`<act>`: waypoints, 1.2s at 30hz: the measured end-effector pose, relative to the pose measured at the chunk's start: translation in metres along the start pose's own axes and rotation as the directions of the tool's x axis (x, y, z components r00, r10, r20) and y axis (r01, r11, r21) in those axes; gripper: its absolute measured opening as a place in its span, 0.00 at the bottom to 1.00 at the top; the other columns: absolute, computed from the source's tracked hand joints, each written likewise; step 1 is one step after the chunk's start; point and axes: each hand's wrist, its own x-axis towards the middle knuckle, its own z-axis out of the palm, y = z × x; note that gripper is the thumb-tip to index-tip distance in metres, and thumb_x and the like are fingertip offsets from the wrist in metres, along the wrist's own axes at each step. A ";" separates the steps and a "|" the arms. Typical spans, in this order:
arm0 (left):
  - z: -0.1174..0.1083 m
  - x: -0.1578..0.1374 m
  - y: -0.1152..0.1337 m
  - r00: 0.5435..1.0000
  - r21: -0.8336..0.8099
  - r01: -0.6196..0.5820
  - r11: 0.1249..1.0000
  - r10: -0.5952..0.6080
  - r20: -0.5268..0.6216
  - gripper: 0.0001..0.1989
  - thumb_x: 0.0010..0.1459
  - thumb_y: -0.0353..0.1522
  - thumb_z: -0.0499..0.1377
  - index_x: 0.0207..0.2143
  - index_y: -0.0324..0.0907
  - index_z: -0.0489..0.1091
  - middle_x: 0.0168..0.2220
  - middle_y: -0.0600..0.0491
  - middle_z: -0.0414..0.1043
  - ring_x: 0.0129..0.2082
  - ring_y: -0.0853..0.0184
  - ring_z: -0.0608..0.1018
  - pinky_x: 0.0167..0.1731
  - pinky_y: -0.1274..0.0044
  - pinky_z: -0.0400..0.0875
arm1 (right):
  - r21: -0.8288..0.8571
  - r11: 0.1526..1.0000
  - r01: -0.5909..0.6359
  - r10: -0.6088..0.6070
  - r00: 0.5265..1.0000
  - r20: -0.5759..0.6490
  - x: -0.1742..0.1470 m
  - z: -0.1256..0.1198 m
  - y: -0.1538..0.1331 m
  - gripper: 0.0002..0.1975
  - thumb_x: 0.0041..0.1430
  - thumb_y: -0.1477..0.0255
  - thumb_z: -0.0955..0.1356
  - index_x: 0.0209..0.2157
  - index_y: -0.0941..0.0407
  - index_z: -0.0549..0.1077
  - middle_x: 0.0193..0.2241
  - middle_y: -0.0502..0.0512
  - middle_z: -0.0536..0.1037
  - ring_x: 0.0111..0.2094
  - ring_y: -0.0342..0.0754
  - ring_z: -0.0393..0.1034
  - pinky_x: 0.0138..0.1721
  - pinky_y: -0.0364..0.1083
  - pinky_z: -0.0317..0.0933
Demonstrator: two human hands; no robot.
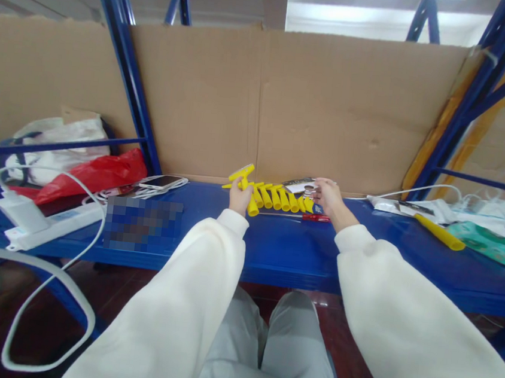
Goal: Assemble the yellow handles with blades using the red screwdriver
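Observation:
My left hand (239,196) is closed around a yellow T-shaped scraper (245,182), its wide head up and its handle pointing down toward me. Just right of it, several yellow scrapers (282,199) lie side by side in a slanted row on the blue shelf. At the right end of that row, my right hand (327,194) pinches the edge of a flat black-and-white packet (300,185); its print is too small to read. Below the right fingers lies a screwdriver (315,218) with a red handle, its thin shaft pointing left along the row.
Cardboard (334,101) stands behind the blue shelf (291,247). At left are a phone (163,182), a red bag (95,175) and a white power strip (56,225) with cables. At right lie a yellow handle (440,231), a green packet (490,243) and white packaging (413,207).

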 end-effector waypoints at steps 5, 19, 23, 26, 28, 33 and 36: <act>0.003 -0.004 -0.001 0.995 0.022 0.007 1.000 -0.009 0.103 0.31 0.52 0.19 0.58 0.59 0.41 0.65 0.30 0.56 0.73 0.22 0.71 0.74 0.27 0.79 0.74 | -0.079 0.994 -0.077 0.063 0.985 -0.163 0.023 -0.028 -0.016 0.08 0.61 0.80 0.64 0.30 0.54 0.65 0.18 0.46 0.71 0.15 0.39 0.62 0.17 0.38 0.57; 0.006 -0.010 0.000 0.970 0.067 0.018 0.998 -0.034 0.243 0.34 0.51 0.20 0.56 0.62 0.39 0.63 0.23 0.61 0.67 0.15 0.74 0.68 0.19 0.81 0.70 | -0.074 0.984 -0.162 0.148 0.974 -0.174 0.085 -0.041 -0.004 0.08 0.60 0.81 0.65 0.31 0.54 0.64 0.19 0.48 0.70 0.18 0.40 0.64 0.18 0.39 0.60; 0.008 -0.009 0.001 0.970 0.073 0.041 0.997 -0.057 0.236 0.32 0.50 0.20 0.58 0.60 0.39 0.64 0.24 0.60 0.67 0.16 0.74 0.69 0.20 0.81 0.72 | -0.024 0.989 -0.149 0.144 0.977 -0.154 0.097 -0.042 -0.003 0.08 0.59 0.81 0.64 0.30 0.54 0.65 0.18 0.48 0.69 0.17 0.40 0.61 0.17 0.39 0.59; 0.009 -0.013 0.003 0.967 0.062 0.052 0.997 -0.065 0.244 0.32 0.51 0.20 0.57 0.60 0.39 0.65 0.23 0.61 0.67 0.15 0.74 0.68 0.19 0.81 0.70 | 0.007 0.993 -0.117 0.117 0.986 -0.120 0.103 -0.044 -0.003 0.07 0.59 0.81 0.65 0.29 0.55 0.66 0.18 0.48 0.70 0.16 0.40 0.61 0.17 0.39 0.59; 0.009 -0.016 0.006 0.964 0.059 0.058 0.997 -0.072 0.257 0.33 0.51 0.19 0.57 0.61 0.39 0.64 0.23 0.61 0.67 0.14 0.74 0.67 0.17 0.81 0.68 | 0.004 0.993 -0.122 0.121 0.987 -0.105 0.106 -0.045 -0.002 0.07 0.60 0.80 0.65 0.29 0.55 0.66 0.19 0.48 0.70 0.16 0.40 0.61 0.18 0.39 0.59; 0.008 -0.020 0.009 0.960 0.085 0.070 0.994 -0.090 0.266 0.32 0.51 0.19 0.57 0.60 0.40 0.65 0.24 0.61 0.67 0.12 0.75 0.66 0.17 0.80 0.67 | -0.057 0.979 -0.198 0.192 0.976 -0.101 0.108 -0.042 0.000 0.06 0.62 0.79 0.63 0.31 0.55 0.67 0.19 0.49 0.71 0.18 0.41 0.63 0.19 0.39 0.60; 0.007 -0.020 0.010 0.960 0.085 0.076 0.993 -0.096 0.264 0.32 0.51 0.19 0.56 0.60 0.39 0.65 0.24 0.61 0.67 0.13 0.74 0.67 0.18 0.80 0.69 | -0.066 0.974 -0.215 0.210 0.974 -0.085 0.106 -0.040 0.002 0.05 0.62 0.79 0.63 0.34 0.56 0.67 0.20 0.50 0.72 0.18 0.41 0.64 0.19 0.40 0.61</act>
